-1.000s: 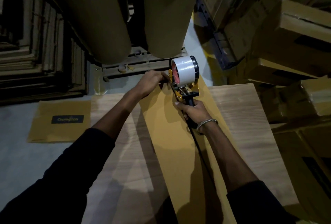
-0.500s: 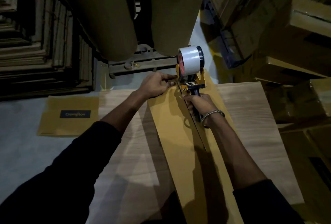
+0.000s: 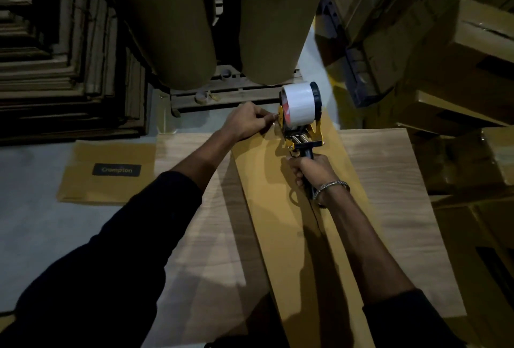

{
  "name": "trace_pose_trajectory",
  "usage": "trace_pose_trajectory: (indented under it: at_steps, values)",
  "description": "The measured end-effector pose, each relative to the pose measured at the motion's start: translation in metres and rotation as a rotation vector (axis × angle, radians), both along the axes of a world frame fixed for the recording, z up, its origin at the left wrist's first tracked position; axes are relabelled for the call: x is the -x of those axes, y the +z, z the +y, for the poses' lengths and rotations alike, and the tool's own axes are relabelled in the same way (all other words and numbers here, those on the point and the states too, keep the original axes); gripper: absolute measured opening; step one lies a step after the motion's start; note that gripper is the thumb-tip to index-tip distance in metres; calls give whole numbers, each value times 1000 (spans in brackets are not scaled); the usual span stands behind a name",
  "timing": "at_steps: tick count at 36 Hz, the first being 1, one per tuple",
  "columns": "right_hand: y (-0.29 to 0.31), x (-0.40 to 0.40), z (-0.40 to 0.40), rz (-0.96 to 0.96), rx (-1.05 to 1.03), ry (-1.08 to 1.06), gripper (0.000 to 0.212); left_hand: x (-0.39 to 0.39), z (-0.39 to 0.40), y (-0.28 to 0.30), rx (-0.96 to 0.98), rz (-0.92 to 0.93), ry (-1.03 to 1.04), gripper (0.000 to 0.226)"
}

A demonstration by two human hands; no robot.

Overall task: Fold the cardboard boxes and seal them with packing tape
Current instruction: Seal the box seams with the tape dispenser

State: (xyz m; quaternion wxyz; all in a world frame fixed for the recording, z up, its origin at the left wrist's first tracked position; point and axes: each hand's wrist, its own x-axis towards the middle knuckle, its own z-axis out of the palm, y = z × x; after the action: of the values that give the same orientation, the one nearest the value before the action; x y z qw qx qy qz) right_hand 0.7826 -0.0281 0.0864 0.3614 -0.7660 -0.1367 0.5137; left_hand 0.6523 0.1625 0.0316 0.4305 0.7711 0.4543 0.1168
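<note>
Gripping the tape dispenser [image 3: 299, 114] by its handle, the right hand [image 3: 313, 172] stood it on the flat cardboard box [image 3: 278, 208] on the table [image 3: 389, 181] — left hand [image 3: 246, 122] fingers curled just beside the roll, pinching at the box's far end.

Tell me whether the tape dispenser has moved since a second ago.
Yes: the tape dispenser pushed out beyond the far edge of the table, then drew back toward the person, ending near where it started.
</note>
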Motion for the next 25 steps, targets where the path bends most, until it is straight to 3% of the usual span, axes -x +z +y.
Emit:
trace_pose_trajectory:
  at_steps: [2, 5, 8, 16, 19, 23, 25]
  values:
    - [3, -1, -2, 14, -5, -9, 36, 2, 2, -3, -22, 20, -34, 35]
    - [13, -1, -5, 51, -15, 10, 23, 4, 2, 0, -87, 24, -69, 23]
    - [19, -1, -9, 74, -12, 19, 14, 2, -3, 3, -137, 36, -50, 27]
    - [13, -8, -50, 173, 45, 51, 16, 1, -10, 4, -238, 63, -2, 30]
    - [13, -8, -52, 177, 52, 43, 20, 2, -17, 5, -393, 59, 7, 29]
    - [14, -7, -50, 147, 75, 61, 28, 5, -28, 4, -705, 53, -245, 39]
    - [14, -8, -51, 143, 68, 54, 29, 3, -31, 2, -740, 71, -351, 42]
